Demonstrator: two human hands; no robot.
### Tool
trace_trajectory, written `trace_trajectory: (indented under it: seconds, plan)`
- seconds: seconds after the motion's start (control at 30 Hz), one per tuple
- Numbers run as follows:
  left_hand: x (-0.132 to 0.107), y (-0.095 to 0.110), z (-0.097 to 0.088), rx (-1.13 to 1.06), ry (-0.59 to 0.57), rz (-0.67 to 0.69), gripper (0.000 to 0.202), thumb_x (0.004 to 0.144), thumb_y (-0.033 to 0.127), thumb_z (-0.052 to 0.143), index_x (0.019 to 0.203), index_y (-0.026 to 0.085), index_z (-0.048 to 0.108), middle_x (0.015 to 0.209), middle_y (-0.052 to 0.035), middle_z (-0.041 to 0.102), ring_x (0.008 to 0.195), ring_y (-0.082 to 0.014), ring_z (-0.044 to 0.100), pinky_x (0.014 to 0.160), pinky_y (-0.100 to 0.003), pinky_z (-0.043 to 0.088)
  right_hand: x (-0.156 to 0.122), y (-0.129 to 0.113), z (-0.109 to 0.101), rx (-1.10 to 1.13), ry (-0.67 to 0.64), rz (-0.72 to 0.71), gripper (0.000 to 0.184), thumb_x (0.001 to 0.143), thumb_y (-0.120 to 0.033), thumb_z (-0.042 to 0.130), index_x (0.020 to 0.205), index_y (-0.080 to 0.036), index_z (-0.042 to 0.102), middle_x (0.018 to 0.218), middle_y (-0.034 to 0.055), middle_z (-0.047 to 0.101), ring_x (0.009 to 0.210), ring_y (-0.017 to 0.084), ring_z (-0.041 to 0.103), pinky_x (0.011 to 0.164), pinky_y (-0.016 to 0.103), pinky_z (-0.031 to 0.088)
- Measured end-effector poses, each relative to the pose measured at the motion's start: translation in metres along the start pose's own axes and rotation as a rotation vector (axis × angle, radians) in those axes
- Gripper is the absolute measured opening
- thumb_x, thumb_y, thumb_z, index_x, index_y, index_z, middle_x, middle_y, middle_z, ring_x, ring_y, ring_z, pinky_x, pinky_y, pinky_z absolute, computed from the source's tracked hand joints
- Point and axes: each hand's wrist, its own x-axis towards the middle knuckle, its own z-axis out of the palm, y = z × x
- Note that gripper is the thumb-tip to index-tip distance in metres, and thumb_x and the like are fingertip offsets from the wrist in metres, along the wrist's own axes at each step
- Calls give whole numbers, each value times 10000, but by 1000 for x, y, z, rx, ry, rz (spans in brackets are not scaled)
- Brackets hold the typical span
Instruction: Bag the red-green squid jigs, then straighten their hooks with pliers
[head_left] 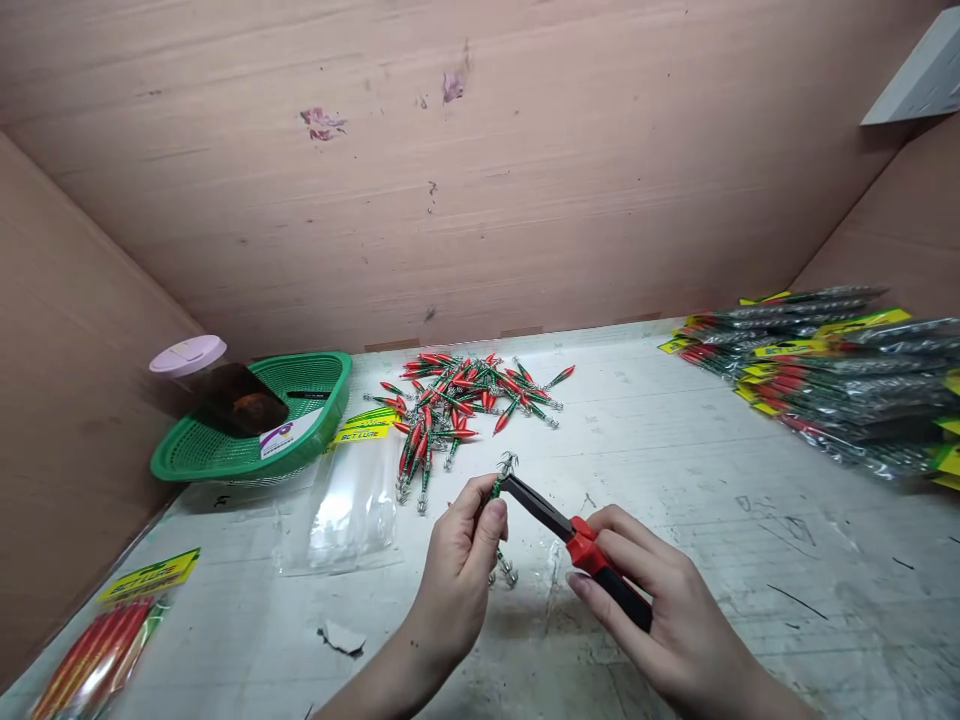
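Pinching a green-bodied lure (495, 488) between thumb and fingertips, the left hand (461, 560) holds it hook end up; the right hand (667, 600) grips red-handled pliers (581, 545), whose nose meets the lure just above the left fingertips, below the hook crown (509, 463). Whether the jaws bite or merely touch: too small to tell. Main risk, judged: nose slipping off the narrow metal, caused by a shallow or skewed bite, and striking the left thumb. Second: sharp points sit very near the left fingertips; a twist in a loose pinch could prick them. Third: excess squeeze may bend a prong or mark the body. Also noted: further hooks (508, 572) just right of the left hand, and a lure pile (457, 395) beyond it; a dropped lure could tangle in either.
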Motion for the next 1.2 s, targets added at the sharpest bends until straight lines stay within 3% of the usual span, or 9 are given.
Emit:
trace_trajectory:
  seconds: [0.17,0.33,0.5,0.63,0.93,1.1,1.2]
  plan:
    - [-2,6,0,199,72,129,330,924,418,479,1127,199,621,794,-31,572,727,-163,512,658,-268,415,1,-2,-2,-37,0,-37,157,926,-218,473,785,-206,540,820,43,554,725,156,561,624,269,493]
    - [-4,8,2,354,113,291,258,940,292,458,1111,205,630,911,-52,630,824,-187,571,749,-289,434,2,-4,-5,-55,-2,-68,173,922,-190,461,759,-204,519,780,35,552,687,146,553,587,251,487]
    - [-9,5,4,355,122,300,248,957,267,433,1124,214,609,949,-48,635,878,-181,576,802,-286,436,2,-2,-5,-51,-10,-100,164,902,-150,456,750,-201,489,747,17,529,657,130,531,557,231,454]
    - [-10,5,6,337,150,294,250,961,262,420,1128,217,601,988,-55,641,909,-189,583,825,-296,443,1,-3,-4,-34,-27,-95,150,894,-134,466,763,-206,481,775,19,527,685,135,528,578,237,457]
    - [-10,-2,4,535,238,501,317,946,171,410,1222,223,557,895,-44,613,793,-173,588,738,-271,459,0,-7,-3,-24,-8,-85,150,897,-154,470,759,-208,484,779,23,525,689,144,529,583,249,465]
    - [-10,-2,7,521,257,485,287,950,193,402,1180,209,572,886,-58,612,786,-183,580,731,-286,460,-2,-6,-1,-21,-17,-81,149,889,-134,462,759,-206,472,760,17,509,658,134,515,561,241,441]
    - [-12,0,9,416,265,386,253,947,279,431,1113,210,608,850,-57,603,808,-204,568,759,-311,456,-1,-5,1,1,-25,-89,146,885,-144,456,754,-208,457,739,14,495,636,134,499,546,245,420]
